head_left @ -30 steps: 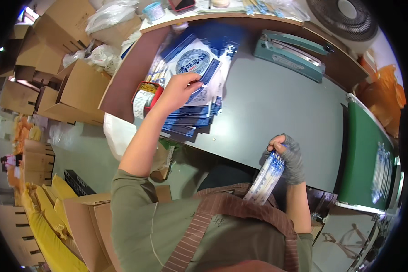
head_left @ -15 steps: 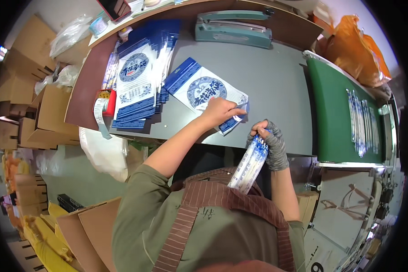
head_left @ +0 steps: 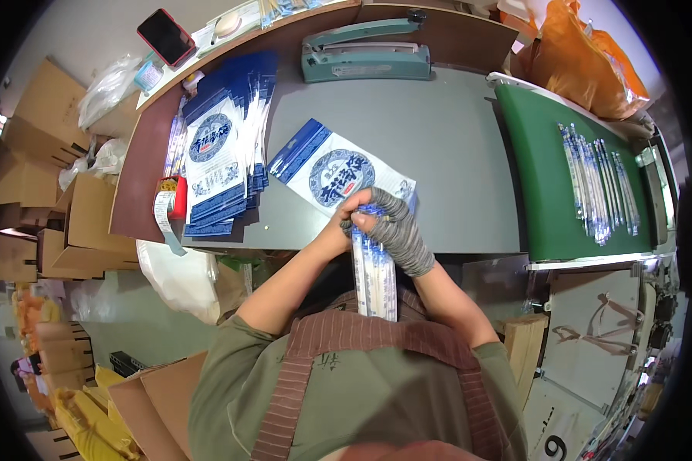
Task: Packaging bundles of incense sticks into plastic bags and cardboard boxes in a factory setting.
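Observation:
My right hand [head_left: 398, 234], in a grey fingerless glove, is wrapped round the upper end of a bundle of slim blue-and-white sticks [head_left: 374, 284]. The bundle stands nearly upright at the table's front edge, its lower end against my apron. My left hand [head_left: 335, 233] is closed against the left side of the same end; its fingertips are partly hidden by the right hand. Just beyond both hands lies a flat blue-and-white printed bag [head_left: 342, 173], its near edge partly covered by them.
A stack of similar bags [head_left: 215, 154] lies at the left, beside a red tape dispenser [head_left: 178, 197]. A green bag sealer [head_left: 367, 60] stands at the back. More sticks [head_left: 598, 184] lie on a green mat [head_left: 530, 177] at the right, near an orange bag [head_left: 588, 65].
My right hand has brought the bundle leftward and turned it more upright. My left hand has let go of the bag's near end and drawn back to meet the right.

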### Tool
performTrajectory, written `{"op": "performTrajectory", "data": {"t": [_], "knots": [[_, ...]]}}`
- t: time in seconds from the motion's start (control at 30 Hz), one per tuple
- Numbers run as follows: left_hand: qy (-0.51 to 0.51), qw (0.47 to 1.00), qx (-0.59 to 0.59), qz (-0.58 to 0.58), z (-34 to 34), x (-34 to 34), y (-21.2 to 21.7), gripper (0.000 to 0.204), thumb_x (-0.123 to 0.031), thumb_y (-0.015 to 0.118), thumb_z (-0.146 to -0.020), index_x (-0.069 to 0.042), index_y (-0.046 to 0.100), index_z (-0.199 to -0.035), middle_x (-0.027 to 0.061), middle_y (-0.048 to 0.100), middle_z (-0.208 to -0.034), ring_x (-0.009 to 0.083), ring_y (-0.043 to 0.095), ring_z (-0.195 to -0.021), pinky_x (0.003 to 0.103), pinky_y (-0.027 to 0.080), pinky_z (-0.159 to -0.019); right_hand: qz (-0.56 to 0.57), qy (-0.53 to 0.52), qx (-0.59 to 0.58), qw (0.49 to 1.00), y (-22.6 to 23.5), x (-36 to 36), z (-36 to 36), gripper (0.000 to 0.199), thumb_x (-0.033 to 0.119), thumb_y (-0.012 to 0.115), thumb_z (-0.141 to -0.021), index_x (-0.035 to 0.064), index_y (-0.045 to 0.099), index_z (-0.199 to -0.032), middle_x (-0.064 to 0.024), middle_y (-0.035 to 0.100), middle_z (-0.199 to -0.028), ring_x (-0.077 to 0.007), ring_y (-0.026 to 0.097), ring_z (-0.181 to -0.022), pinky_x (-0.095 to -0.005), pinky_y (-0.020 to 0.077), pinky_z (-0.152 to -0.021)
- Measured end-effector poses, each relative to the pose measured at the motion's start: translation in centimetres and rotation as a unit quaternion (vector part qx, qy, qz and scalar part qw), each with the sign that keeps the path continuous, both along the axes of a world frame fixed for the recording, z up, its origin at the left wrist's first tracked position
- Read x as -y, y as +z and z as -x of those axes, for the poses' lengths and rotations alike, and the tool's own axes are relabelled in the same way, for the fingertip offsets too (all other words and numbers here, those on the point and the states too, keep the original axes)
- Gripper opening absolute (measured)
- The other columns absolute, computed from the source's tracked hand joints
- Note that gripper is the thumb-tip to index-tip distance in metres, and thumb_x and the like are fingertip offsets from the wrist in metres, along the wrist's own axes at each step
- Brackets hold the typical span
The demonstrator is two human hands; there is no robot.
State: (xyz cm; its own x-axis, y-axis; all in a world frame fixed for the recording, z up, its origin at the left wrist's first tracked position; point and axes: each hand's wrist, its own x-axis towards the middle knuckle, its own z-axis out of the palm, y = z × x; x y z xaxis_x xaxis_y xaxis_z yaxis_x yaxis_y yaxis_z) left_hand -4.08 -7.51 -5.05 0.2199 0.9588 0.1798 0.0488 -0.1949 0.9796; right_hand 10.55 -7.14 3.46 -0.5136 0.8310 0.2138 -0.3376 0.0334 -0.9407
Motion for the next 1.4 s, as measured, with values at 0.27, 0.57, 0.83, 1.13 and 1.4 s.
{"op": "performTrajectory", "data": {"t": [0.27, 0.57, 0.83, 1.13, 1.4], "knots": [[-0.012, 0.987, -0.037, 0.155, 0.8, 0.7, 7.5, 0.032, -0.003, 0.065, -0.081, -0.001, 0.061, -0.113, 0.0079, 0.062, -0.109, 0.0137, 0.056, -0.104, 0.031, 0.045, -0.092, 0.015, 0.031, 0.009, 0.999, 0.1, -0.4, 0.3, 0.015, 0.009, 0.063, -0.086, 0.0025, 0.061, -0.100, -0.0042, 0.062, -0.094, -0.0119, 0.060, -0.089, -0.0272, 0.0483, -0.084], [0.136, 0.958, -0.246, -0.054, 2.0, -1.0, 2.5, 0.010, -0.004, 0.063, -0.080, -0.002, 0.068, -0.088, 0.0131, 0.063, -0.078, 0.0292, 0.062, -0.075, 0.036, 0.047, -0.068, 0.018, -0.047, 0.157, 0.986, -6.8, -2.8, -0.2, 0.011, 0.015, 0.060, -0.090, 0.0051, 0.063, -0.093, -0.0021, 0.064, -0.086, -0.0113, 0.057, -0.084, -0.0279, 0.0466, -0.079], [0.033, 0.959, -0.282, -0.011, 2.1, -0.2, 4.5, 0.013, -0.008, 0.069, -0.079, 0.001, 0.064, -0.086, 0.0114, 0.059, -0.078, 0.0252, 0.060, -0.069, 0.033, 0.046, -0.064, 0.048, -0.112, 0.050, 0.991, -1.5, -0.7, -3.8, 0.015, 0.017, 0.060, -0.084, 0.0037, 0.060, -0.090, -0.0064, 0.063, -0.089, -0.0124, 0.058, -0.083, -0.0254, 0.0454, -0.078], [0.068, 0.944, -0.301, -0.116, -2.6, 1.0, 4.8, 0.020, -0.002, 0.058, -0.076, -0.001, 0.059, -0.095, 0.0161, 0.060, -0.090, 0.0380, 0.058, -0.086, 0.043, 0.048, -0.073, 0.113, -0.040, -0.069, 0.990, -0.5, 0.8, -3.0, 0.016, 0.018, 0.061, -0.083, 0.0037, 0.059, -0.089, -0.0065, 0.063, -0.089, -0.0133, 0.058, -0.085, -0.0272, 0.0453, -0.082], [0.210, 0.955, -0.208, -0.030, 0.2, 2.0, 2.5, 0.009, -0.002, 0.063, -0.080, 0.003, 0.066, -0.088, 0.0156, 0.061, -0.079, 0.0287, 0.060, -0.066, 0.034, 0.046, -0.062, 0.055, -0.021, 0.101, 0.993, -6.6, -2.3, -1.5, 0.018, 0.021, 0.061, -0.088, 0.0037, 0.060, -0.088, -0.0059, 0.064, -0.087, -0.0140, 0.059, -0.084, -0.0275, 0.0453, -0.082]]}}
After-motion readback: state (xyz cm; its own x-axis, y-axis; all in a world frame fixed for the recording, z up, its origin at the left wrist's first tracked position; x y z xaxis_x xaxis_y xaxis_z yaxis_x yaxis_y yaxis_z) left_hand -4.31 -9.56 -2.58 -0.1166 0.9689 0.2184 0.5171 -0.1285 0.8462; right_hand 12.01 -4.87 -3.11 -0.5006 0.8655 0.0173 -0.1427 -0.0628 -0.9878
